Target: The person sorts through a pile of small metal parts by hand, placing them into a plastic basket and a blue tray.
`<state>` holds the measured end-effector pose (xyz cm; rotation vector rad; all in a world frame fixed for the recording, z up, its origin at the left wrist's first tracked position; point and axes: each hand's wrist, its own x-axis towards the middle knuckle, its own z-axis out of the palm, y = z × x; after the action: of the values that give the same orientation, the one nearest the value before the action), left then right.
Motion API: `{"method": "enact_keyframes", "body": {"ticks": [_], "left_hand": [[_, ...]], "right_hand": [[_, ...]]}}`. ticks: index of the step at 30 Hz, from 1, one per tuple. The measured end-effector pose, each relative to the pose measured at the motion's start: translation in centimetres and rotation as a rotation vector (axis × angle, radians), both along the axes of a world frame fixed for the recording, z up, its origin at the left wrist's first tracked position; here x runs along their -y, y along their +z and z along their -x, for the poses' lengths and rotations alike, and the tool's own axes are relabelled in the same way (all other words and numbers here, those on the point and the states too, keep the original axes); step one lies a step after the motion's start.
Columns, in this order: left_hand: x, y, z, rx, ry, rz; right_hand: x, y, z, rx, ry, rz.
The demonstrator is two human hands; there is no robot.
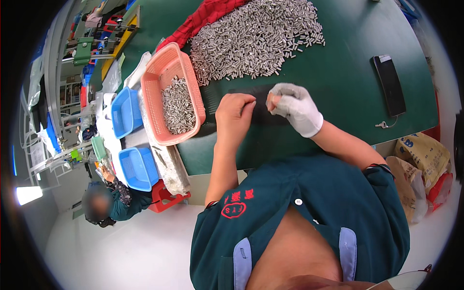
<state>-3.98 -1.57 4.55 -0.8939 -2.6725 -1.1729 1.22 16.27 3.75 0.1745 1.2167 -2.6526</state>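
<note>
My bare left hand [234, 114] is over the green table, its fingers curled and the thumb pressed to the index finger. Whatever it may hold is too small to make out. Just to its right, my right hand [296, 107] wears a white glove with bare fingertips showing. Its fingers are bent together in a pinch, and anything between them is hidden. A gap separates the two hands, above a dark mat [263, 108]. Beyond them lies a big heap of small silver metal cylinders [256, 41]. More metal cylinders [178, 106] fill part of a pink plastic basket [196, 104] left of my left hand.
A red checked cloth [200, 21] borders the heap. Two blue baskets [126, 112] stand beyond the pink one. On the right lie a black phone [389, 86] and a small key [384, 124]. Sacks [420, 164] stand off the right edge. Another person [123, 200] sits at left.
</note>
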Motion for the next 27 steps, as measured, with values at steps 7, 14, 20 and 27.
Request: {"method": "enact_keyframes", "body": {"ticks": [7, 14, 20, 27], "left_hand": [[-1.0, -1.1, -0.4, -0.136, -0.199, 0.225], [-0.3, -1.8, -1.4, -0.059, -0.050, 0.179], [-0.7, -2.5, -1.8, -0.097, -0.011, 0.154], [-0.8, -3.0, -2.0, -0.108, 0.010, 0.126]], "right_hand": [[-0.6, 0.6, 0.7, -0.048, -0.154, 0.122], [-1.3, -0.6, 1.2, -0.152, -0.142, 0.194], [-1.1, -1.1, 2.0, -0.168, -0.119, 0.314], [-0.9, -1.7, 2.6, -0.083, -0.125, 0.352]]}}
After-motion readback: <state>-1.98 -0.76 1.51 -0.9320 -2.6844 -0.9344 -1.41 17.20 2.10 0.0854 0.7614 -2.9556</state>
